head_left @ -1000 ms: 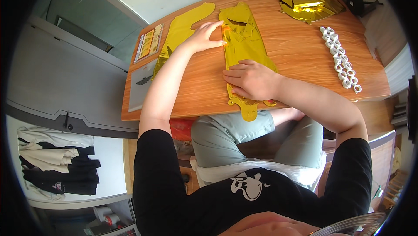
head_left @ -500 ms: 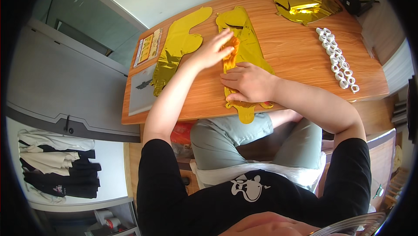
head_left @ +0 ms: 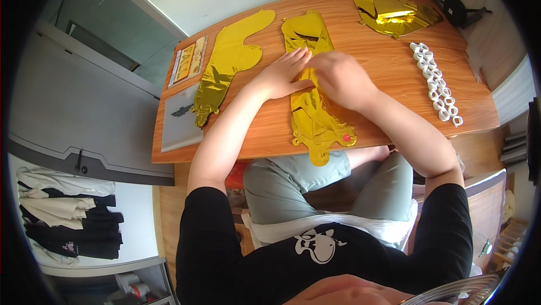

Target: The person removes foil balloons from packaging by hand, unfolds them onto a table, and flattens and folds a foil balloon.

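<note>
A flat gold foil balloon [head_left: 314, 114] lies lengthwise in front of me, creased and partly folded, with a rounded tab hanging over the table's near edge. A small red spot marks its lower right corner. My left hand [head_left: 282, 75] rests across its left side, fingers stretched out, fingertips on the foil. At the balloon's right edge, my right hand [head_left: 345, 79] is curled closed, somewhat blurred, and seems to pinch the foil; its fingertips are partly hidden. Left of my left hand is another flat gold foil balloon [head_left: 230, 61], darker and crinkled at its lower end.
At the far right lies a third gold foil piece [head_left: 394, 16]. Two rows of white rings [head_left: 434, 82] stand near the wooden table's [head_left: 383, 68] right side. A printed card [head_left: 189, 63] and a clear plastic sleeve [head_left: 179, 118] lie on the left. A black device with cables [head_left: 455, 7] sits behind.
My right hand has lifted from the balloon's lower part and moved farther up and right. The balloon's right side is now folded inward, making it narrower. My left hand has shifted slightly down.
</note>
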